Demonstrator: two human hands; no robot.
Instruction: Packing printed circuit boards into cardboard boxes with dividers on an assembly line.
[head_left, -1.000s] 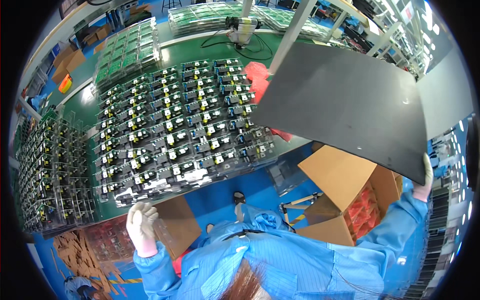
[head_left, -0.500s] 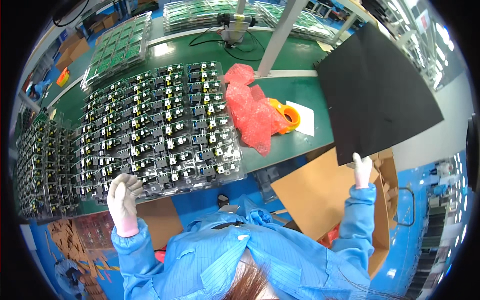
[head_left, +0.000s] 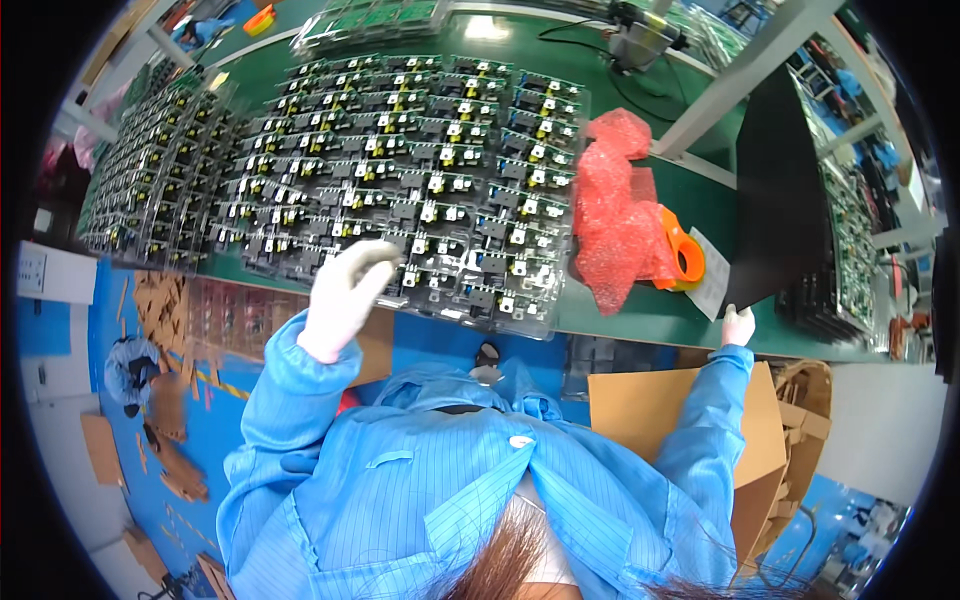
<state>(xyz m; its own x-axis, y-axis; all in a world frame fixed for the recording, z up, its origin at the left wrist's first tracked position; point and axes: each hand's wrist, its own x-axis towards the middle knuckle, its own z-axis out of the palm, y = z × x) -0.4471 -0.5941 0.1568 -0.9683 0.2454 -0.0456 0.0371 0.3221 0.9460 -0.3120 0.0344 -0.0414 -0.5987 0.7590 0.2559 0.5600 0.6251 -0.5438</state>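
Note:
A large black sheet (head_left: 778, 190) stands upright at the right side of the green bench. My white-gloved right hand (head_left: 738, 326) pinches its lower near corner. At the near edge of the circuit-board tray (head_left: 470, 322) hovers my gloved left hand (head_left: 348, 292), its thumb and fingers apart with nothing between them. Rows of circuit boards (head_left: 400, 150) with black and yellow parts fill this clear tray. Red bubble wrap (head_left: 612, 215) lies to the right of it, beside an orange tape dispenser (head_left: 683, 255) and a white paper (head_left: 712, 285).
More stacked board trays stand on the left (head_left: 160, 170) and behind the black sheet on the right (head_left: 850, 260). A grey post (head_left: 745, 85) rises from the bench. Open cardboard boxes (head_left: 650, 410) sit below the front edge. A machine with a cable (head_left: 640, 45) is at the back.
The view has swung right. The black sheet has turned from broadside to nearly edge-on, its corner still in my right hand. My left hand remains empty near the tray.

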